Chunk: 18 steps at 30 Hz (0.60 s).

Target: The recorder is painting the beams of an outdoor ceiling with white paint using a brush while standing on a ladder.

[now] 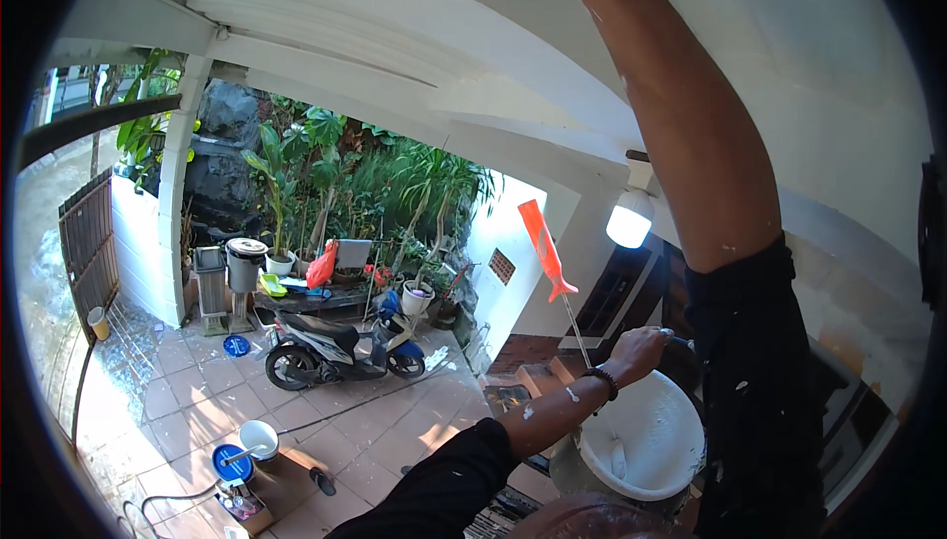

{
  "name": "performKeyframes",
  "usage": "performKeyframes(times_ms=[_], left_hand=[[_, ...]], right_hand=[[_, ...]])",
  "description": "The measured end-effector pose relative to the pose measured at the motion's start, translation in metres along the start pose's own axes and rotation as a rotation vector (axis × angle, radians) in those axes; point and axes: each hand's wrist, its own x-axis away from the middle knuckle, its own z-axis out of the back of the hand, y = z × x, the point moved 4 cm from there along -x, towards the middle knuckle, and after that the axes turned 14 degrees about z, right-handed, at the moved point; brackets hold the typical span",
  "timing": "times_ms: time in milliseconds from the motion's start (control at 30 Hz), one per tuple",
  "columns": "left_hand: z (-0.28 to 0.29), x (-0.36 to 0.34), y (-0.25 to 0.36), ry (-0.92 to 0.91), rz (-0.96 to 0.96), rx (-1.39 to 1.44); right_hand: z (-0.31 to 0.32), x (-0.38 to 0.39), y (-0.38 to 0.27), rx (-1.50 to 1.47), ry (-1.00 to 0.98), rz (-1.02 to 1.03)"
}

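My left hand (636,354), a beaded bracelet at its wrist, is closed at the upper edge of a white bucket (669,419). A small bluish end sticks out past the fingers; what they grip is mostly hidden. White smears coat the bucket's inside, and a pale object (618,460) rests against its wall. My right arm (705,125) reaches up past the top edge, so that hand is out of sight. White spots dot both arms. Beyond my left hand, an orange plastic thing (543,251) tops a thin rod or cord.
A lit bulb (629,220) hangs close to my right arm under the white ceiling (395,16). Far below, a motor scooter (340,350) stands on the tiled floor (222,421). A white pail (258,438) and blue lid (232,462) are at lower left, near a hose (178,498).
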Motion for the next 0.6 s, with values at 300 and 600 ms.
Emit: performKeyframes(times_ms=[300,600], left_hand=[[-0.052,-0.016,-0.022,-0.010,0.006,0.022],[-0.012,-0.004,-0.010,0.030,0.014,0.020]], right_hand=[[-0.054,0.014,0.023,-0.593,0.212,-0.484],[0.106,0.144,0.147,-0.462,0.143,-0.855]])
